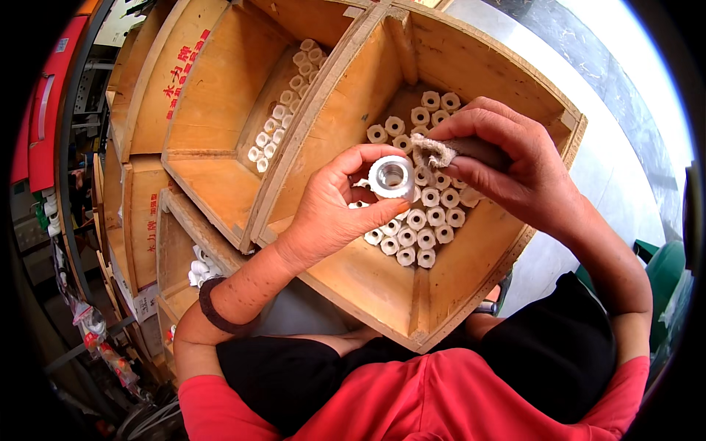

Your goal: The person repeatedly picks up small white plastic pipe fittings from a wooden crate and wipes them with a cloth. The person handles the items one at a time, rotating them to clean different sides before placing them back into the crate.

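My left hand (pixel 342 201) grips a round fitting (pixel 392 176) with a ridged white rim and a shiny metal bore, its open end facing up. Close by on the right, my right hand (pixel 499 157) pinches a crumpled, greyish-white cloth (pixel 434 151) between thumb and fingers. Cloth and fitting are a little apart. Both hands are above a plywood box (pixel 353 118), on whose floor many white ring-shaped parts (pixel 416 219) with dark central holes stand close together. My hands hide some of them.
A second plywood box (pixel 212 105) with rows of similar white parts (pixel 278 113) adjoins on the left. Below it, another box (pixel 187 215) holds white pieces (pixel 203 269). More wooden boxes bearing red writing are stacked farther left, beside a red cabinet (pixel 51 105). A green object (pixel 664 286) stands at the right.
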A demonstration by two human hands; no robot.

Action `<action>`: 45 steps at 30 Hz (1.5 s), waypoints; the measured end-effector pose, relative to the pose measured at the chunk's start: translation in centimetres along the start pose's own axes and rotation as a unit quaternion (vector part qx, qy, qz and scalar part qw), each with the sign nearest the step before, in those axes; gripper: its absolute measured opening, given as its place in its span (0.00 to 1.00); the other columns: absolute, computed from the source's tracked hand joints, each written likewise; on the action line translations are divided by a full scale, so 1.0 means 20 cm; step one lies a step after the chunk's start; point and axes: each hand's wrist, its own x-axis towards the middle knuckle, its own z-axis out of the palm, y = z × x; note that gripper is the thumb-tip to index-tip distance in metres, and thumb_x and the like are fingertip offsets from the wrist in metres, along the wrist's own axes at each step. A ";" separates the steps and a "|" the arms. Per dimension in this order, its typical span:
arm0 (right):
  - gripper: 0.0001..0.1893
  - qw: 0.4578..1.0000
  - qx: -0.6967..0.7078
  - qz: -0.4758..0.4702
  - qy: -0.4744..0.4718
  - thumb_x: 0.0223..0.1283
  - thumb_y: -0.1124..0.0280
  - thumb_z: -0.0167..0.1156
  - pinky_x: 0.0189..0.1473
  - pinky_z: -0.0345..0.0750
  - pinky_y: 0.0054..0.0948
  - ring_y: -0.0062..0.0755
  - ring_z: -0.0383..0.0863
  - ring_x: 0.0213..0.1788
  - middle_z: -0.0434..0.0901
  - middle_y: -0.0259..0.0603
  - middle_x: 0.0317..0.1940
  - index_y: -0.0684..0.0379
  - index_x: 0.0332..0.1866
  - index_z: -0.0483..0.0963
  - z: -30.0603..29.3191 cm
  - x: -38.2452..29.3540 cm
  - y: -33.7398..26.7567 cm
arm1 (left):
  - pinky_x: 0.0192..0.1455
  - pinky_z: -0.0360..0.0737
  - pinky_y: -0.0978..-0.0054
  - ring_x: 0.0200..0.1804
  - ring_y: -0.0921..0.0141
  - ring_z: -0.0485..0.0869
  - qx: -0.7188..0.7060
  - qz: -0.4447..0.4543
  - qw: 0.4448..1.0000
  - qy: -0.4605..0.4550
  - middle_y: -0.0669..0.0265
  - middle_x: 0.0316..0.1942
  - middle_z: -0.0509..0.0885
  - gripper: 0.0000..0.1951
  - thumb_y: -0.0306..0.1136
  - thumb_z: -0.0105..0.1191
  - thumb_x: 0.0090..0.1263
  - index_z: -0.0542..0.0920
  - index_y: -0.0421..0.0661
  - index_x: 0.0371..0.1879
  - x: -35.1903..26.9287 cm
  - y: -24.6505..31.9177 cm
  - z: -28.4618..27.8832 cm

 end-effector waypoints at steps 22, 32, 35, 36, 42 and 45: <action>0.16 0.997 -0.016 -0.067 -0.044 0.59 0.72 0.66 0.44 0.78 0.31 0.39 0.80 0.44 0.76 0.45 0.42 0.61 0.51 0.78 0.04 -0.02 -0.10 | 0.61 0.77 0.71 0.57 0.73 0.78 0.037 0.023 0.998 -0.043 0.66 0.53 0.79 0.27 0.22 0.67 0.60 0.72 0.41 0.58 -0.05 0.03 0.01; 0.11 0.999 0.049 0.016 -0.014 0.66 0.72 0.59 0.48 0.76 0.28 0.33 0.79 0.46 0.78 0.42 0.43 0.64 0.50 0.78 -0.01 -0.01 -0.06 | 0.62 0.75 0.71 0.58 0.72 0.77 0.005 0.023 0.998 -0.056 0.65 0.54 0.78 0.27 0.23 0.65 0.62 0.70 0.40 0.60 -0.05 0.00 -0.03; 0.13 0.995 0.081 -0.026 -0.045 0.70 0.67 0.55 0.51 0.75 0.32 0.36 0.78 0.47 0.79 0.42 0.43 0.63 0.50 0.79 0.00 0.01 -0.10 | 0.60 0.79 0.72 0.57 0.73 0.78 -0.017 0.021 0.998 -0.050 0.67 0.53 0.77 0.25 0.23 0.66 0.62 0.72 0.41 0.58 -0.04 -0.01 -0.02; 0.13 0.994 0.092 -0.007 -0.058 0.69 0.67 0.56 0.51 0.74 0.32 0.36 0.78 0.48 0.80 0.43 0.44 0.63 0.51 0.79 0.01 0.00 -0.11 | 0.60 0.79 0.71 0.57 0.72 0.78 -0.028 0.021 0.998 -0.054 0.67 0.53 0.77 0.25 0.23 0.66 0.62 0.71 0.41 0.58 -0.04 0.00 -0.02; 0.10 0.996 0.079 0.005 -0.029 0.64 0.73 0.61 0.42 0.78 0.29 0.35 0.81 0.41 0.77 0.42 0.38 0.61 0.49 0.79 0.07 -0.02 -0.03 | 0.61 0.78 0.67 0.58 0.69 0.78 -0.044 0.018 0.997 -0.067 0.61 0.55 0.78 0.28 0.28 0.65 0.64 0.68 0.38 0.61 -0.04 0.00 -0.02; 0.11 0.998 0.052 -0.010 -0.031 0.60 0.75 0.63 0.43 0.78 0.30 0.34 0.81 0.41 0.78 0.41 0.38 0.60 0.48 0.79 0.06 -0.03 -0.03 | 0.61 0.78 0.68 0.57 0.69 0.79 -0.061 0.006 0.997 -0.056 0.61 0.53 0.79 0.28 0.31 0.64 0.65 0.68 0.37 0.61 -0.03 0.01 -0.02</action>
